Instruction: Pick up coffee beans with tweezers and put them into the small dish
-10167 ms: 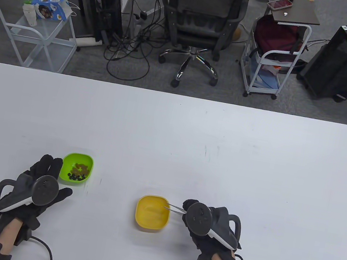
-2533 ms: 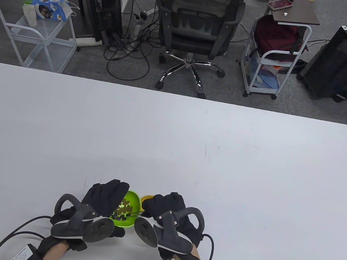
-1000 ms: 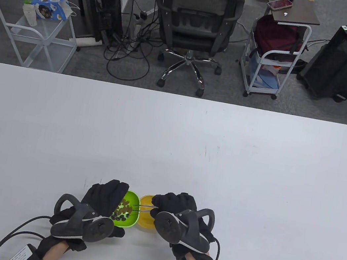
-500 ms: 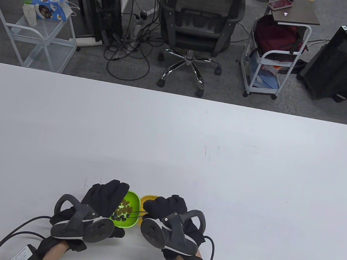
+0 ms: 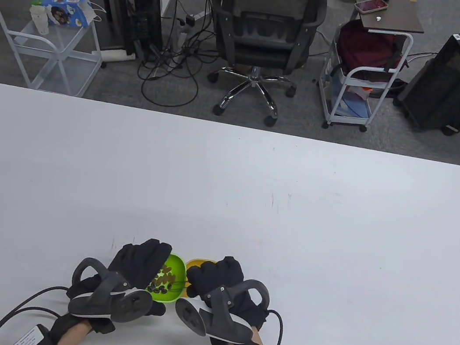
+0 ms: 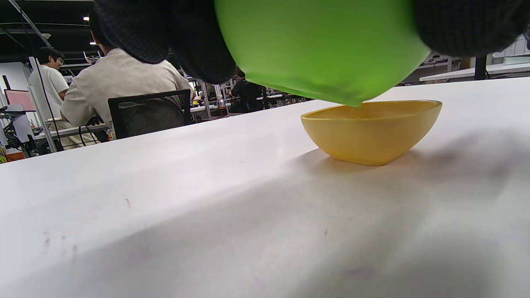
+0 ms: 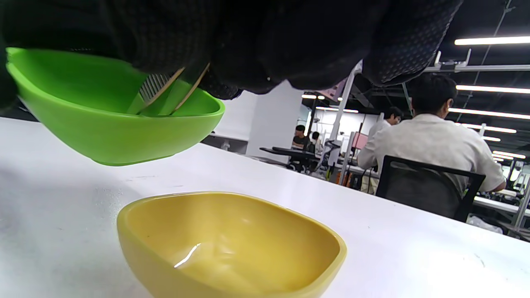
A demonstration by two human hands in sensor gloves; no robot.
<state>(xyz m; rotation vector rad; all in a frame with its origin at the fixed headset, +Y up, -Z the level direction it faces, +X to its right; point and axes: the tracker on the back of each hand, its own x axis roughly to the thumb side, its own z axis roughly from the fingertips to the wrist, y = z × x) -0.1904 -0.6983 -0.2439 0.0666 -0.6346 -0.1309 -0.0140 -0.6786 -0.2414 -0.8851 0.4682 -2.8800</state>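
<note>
So the left hand (image 5: 138, 261) is holding the green bowl (image 5: 174, 266) up off the table while the right hand (image 5: 216, 277) is gripping tweezers (image 7: 165, 93), tips down inside it — fishing for a coffee bean (image 5: 159, 289). Next up, I'd guess: pinch one and carry it to the yellow dish (image 7: 232, 244), which looks empty.

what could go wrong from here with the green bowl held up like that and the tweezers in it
The left hand holds the green bowl off the table and tilted, so beans could slide out if it tips further. The tweezers in the right hand could drop a bean over the gap before reaching the yellow dish, which looks empty.
</note>
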